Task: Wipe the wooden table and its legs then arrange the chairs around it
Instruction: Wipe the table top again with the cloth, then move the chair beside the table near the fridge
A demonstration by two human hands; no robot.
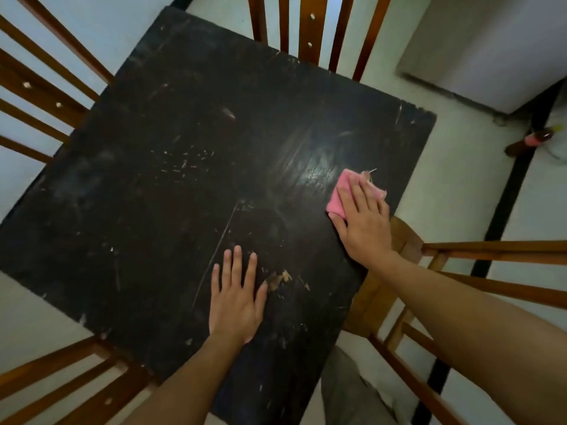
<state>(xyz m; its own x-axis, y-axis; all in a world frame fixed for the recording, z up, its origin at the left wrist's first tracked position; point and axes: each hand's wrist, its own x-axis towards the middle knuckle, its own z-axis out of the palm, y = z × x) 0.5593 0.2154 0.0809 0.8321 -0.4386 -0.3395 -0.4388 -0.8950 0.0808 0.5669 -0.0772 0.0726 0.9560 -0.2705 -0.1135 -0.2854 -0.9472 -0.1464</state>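
Cloth (343, 191) lies flat under right hand (365, 222) fingers (357, 199).

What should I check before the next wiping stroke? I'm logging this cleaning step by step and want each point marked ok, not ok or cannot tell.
1. Cloth under the wiping hand: ok. The right hand presses flat on the pink cloth.
2. Cloth on the surface: ok, it lies on the table near its right edge.
3. Table steadied: ok. The left hand rests flat, fingers spread.
4. Stroke path free of objects: ok.
5. Top clean: not ok, specks and smears remain, and the chipped patch shows bare wood.
6. Legs wiped: cannot tell, hidden beneath the top.
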